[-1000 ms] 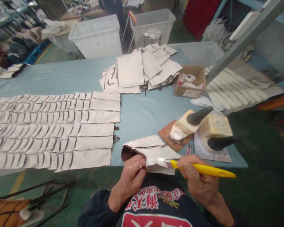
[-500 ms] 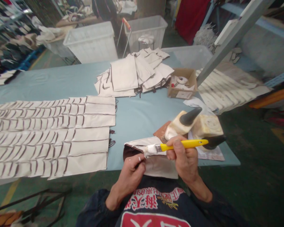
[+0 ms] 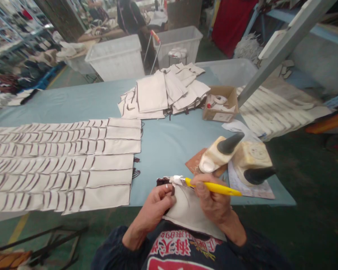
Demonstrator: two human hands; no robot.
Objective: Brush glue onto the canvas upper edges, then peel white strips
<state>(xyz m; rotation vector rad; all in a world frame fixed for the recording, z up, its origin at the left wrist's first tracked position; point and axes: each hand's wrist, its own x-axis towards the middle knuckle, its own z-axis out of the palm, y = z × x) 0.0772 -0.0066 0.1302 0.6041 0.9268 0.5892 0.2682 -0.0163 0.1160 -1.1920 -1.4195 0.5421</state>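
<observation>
My right hand (image 3: 214, 200) is closed round the yellow handle of a paintbrush (image 3: 216, 188). White paste coats its bristles, which touch the dark-trimmed upper edge of a cream fabric piece (image 3: 188, 208) at the table's front. My left hand (image 3: 159, 202) pinches that piece by its upper left edge, just below the bristles; a white band shows on one finger. Past my right hand, a cream plastic container (image 3: 214, 155) with a black cone-shaped part rests on a brown board (image 3: 193, 165). A second such container (image 3: 252, 159) stands to its right.
Overlapping rows of cream pieces (image 3: 112, 165) cover the table's left side. Behind lies a loose pile of cream pieces (image 3: 152, 93), beside a cardboard box (image 3: 221, 107) holding tape. A slanted metal post (image 3: 284, 48) rises at right. White bins (image 3: 115, 58) and a person (image 3: 131, 18) are beyond.
The brush has tipped, its handle end now lower, and its bristles sit at the piece's upper edge. The fabric has turned and its front edge hangs lower. The camera view has shifted slightly.
</observation>
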